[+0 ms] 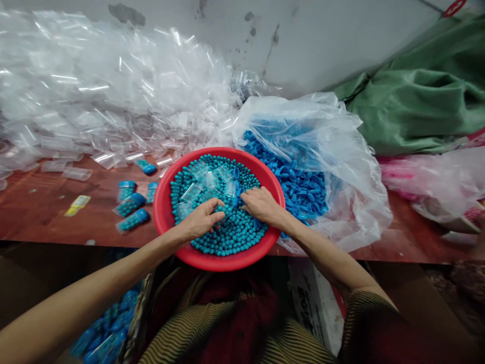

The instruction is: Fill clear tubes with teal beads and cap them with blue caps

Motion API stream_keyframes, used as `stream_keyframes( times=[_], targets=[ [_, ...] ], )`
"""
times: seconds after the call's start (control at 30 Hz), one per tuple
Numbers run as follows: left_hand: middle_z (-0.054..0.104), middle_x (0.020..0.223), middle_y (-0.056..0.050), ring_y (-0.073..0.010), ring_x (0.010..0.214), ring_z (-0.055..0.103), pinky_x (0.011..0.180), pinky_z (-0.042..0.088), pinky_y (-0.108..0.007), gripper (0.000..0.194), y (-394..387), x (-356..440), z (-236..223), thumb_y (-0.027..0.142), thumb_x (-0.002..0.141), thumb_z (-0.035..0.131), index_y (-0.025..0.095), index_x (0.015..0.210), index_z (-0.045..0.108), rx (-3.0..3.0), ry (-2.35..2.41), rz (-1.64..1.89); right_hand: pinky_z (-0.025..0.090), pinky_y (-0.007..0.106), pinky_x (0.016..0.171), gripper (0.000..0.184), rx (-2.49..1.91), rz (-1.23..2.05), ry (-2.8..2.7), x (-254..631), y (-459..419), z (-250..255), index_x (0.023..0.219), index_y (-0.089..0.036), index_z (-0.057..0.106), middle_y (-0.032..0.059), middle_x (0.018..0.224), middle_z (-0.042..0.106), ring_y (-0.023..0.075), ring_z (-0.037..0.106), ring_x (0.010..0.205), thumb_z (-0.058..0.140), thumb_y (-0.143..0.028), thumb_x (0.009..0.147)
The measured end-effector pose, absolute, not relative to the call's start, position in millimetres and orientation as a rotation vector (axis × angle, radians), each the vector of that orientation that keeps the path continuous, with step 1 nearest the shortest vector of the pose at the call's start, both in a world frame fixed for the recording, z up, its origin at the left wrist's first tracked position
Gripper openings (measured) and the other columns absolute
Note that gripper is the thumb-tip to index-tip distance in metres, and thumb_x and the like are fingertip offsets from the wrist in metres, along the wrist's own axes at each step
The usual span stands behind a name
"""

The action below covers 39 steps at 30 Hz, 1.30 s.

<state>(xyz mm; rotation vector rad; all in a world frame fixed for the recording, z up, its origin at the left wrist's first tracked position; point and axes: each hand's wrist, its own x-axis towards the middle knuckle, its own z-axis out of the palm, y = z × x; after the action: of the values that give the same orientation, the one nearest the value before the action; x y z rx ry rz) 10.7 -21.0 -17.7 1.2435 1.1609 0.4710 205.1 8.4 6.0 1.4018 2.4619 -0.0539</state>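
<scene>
A red basin (166, 202) at the table's front edge is full of small teal beads (235, 232), with several clear little tubes (212, 179) lying on top. Both my hands are down in the beads. My left hand (202, 220) has its fingers curled together over something hidden among the beads. My right hand (261, 205) lies just to its right with fingers bent and pressed into the beads; what they hold is hidden.
Several filled, blue-capped tubes (131, 207) lie on the brown table (41, 207) left of the basin. A heap of empty clear tubes (106, 101) fills the back left. A plastic bag of blue caps (299, 182) is on the right, green sacking (420, 101) beyond.
</scene>
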Motion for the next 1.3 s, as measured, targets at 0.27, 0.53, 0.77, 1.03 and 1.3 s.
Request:
stream_keyframes(
  times=[0.27,0.53,0.77,1.03,1.3],
  targets=[
    [0.054,0.065,0.005,-0.0076,0.044,0.046,0.038,0.031,-0.018,0.021,-21.9,11.9,-13.0,0.033,0.074,0.052,0.019,0.088,0.044,1.255,1.164,0.416,0.038,0.028,0.076,0.028,1.581,-0.099,2.592,207.7,2.6,6.5,0.112,-0.018,0.057,0.0084,0.105,0.065,0.0210,0.058,0.093,0.047,-0.035,0.092],
    [0.048,0.065,0.006,-0.0077,0.044,0.047,0.036,0.036,-0.019,0.020,-23.5,10.4,-11.8,0.034,0.074,0.053,0.018,0.084,0.045,1.307,1.129,0.428,0.041,0.031,0.079,0.042,1.077,-0.335,3.016,194.9,-18.5,-3.1,0.132,-0.016,0.045,0.0109,0.108,0.061,0.0190,0.051,0.091,0.034,-0.011,0.092],
    [0.049,0.062,0.006,-0.0070,0.041,0.045,0.034,0.031,-0.017,0.024,-22.0,7.3,-11.0,0.036,0.075,0.052,0.018,0.089,0.045,1.242,1.137,0.435,0.045,0.032,0.079,0.038,1.174,-0.322,2.938,220.8,-26.2,-0.5,0.127,-0.018,0.051,0.0097,0.106,0.064,0.0181,0.055,0.088,0.036,-0.013,0.093],
    [0.054,0.066,0.005,-0.0070,0.045,0.048,0.037,0.033,-0.017,0.033,-24.3,7.6,-8.8,0.043,0.073,0.058,0.019,0.089,0.043,1.174,1.052,0.473,0.048,0.033,0.088,0.026,1.562,-0.851,3.182,202.6,-27.1,-3.7,0.113,-0.018,0.060,0.0085,0.105,0.067,0.0177,0.061,0.100,0.050,-0.019,0.089],
    [0.052,0.067,0.006,-0.0072,0.045,0.049,0.038,0.034,-0.019,0.054,-27.0,8.9,-5.2,0.048,0.074,0.060,0.017,0.114,0.041,1.154,0.901,0.546,0.051,0.028,0.086,0.020,1.865,-1.131,3.216,194.8,-36.8,-11.8,0.101,-0.019,0.068,0.0045,0.100,0.071,0.0147,0.065,0.093,0.054,-0.019,0.087]
  ],
)
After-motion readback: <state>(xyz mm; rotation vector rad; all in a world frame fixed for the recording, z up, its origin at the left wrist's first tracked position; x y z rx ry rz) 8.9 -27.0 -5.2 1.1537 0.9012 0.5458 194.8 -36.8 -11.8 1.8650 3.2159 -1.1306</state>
